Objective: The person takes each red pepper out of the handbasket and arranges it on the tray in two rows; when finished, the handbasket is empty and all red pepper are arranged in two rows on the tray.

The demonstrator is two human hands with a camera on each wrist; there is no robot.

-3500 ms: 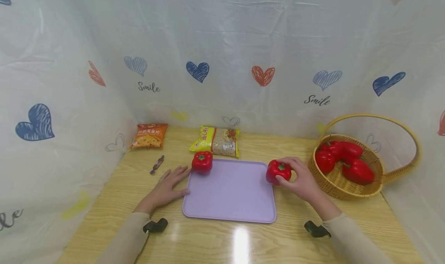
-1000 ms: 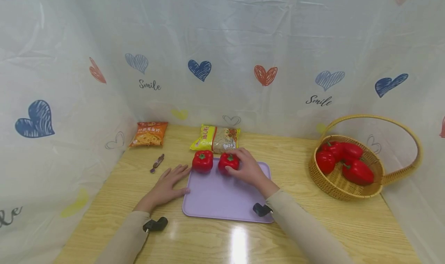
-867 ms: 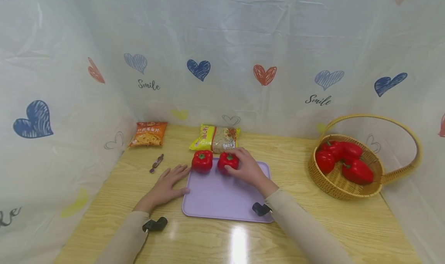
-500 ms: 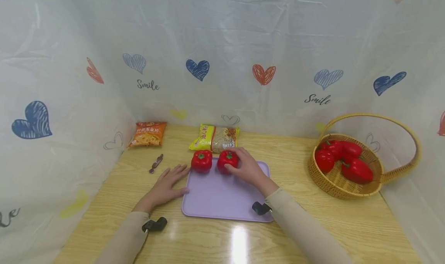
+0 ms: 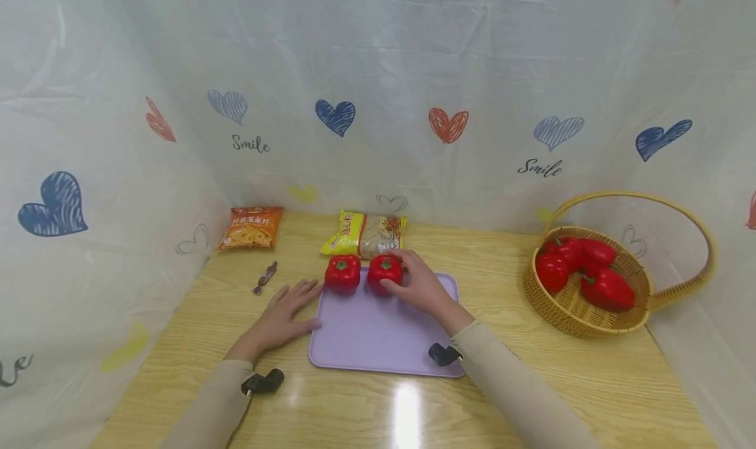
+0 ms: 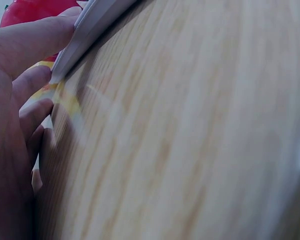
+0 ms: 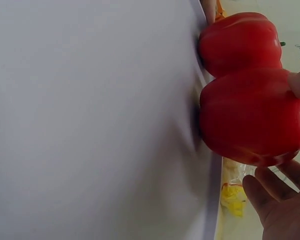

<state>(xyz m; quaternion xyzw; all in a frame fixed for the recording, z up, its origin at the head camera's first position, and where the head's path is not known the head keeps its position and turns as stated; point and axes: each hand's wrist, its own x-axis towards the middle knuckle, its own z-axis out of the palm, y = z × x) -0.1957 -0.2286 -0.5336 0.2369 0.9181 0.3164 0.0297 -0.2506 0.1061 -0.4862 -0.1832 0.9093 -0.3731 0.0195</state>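
Two red bell peppers sit side by side along the far edge of a lilac tray (image 5: 372, 337). My right hand (image 5: 420, 288) is around the right bell pepper (image 5: 380, 278), thumb against its near side. In the right wrist view the fingers spread loosely beside that pepper, and a gap shows below it. The left bell pepper (image 7: 240, 42) stands at the tray's far left corner, touching or nearly touching the other. My left hand (image 5: 283, 321) lies flat on the table with fingers spread, thumb at the tray's left edge; the left wrist view shows that thumb on the rim.
A wicker basket (image 5: 558, 314) with a tall handle holds several red peppers at the right. Behind the tray lies a yellow food packet (image 5: 363, 235). An orange snack bag (image 5: 251, 228) and a small wrapped candy (image 5: 266, 278) lie at the left. A patterned curtain encloses the table.
My right hand has brought the second bell pepper from the tray's right edge to beside the first one. In the last half second its fingers have loosened slightly. The left hand stays still.
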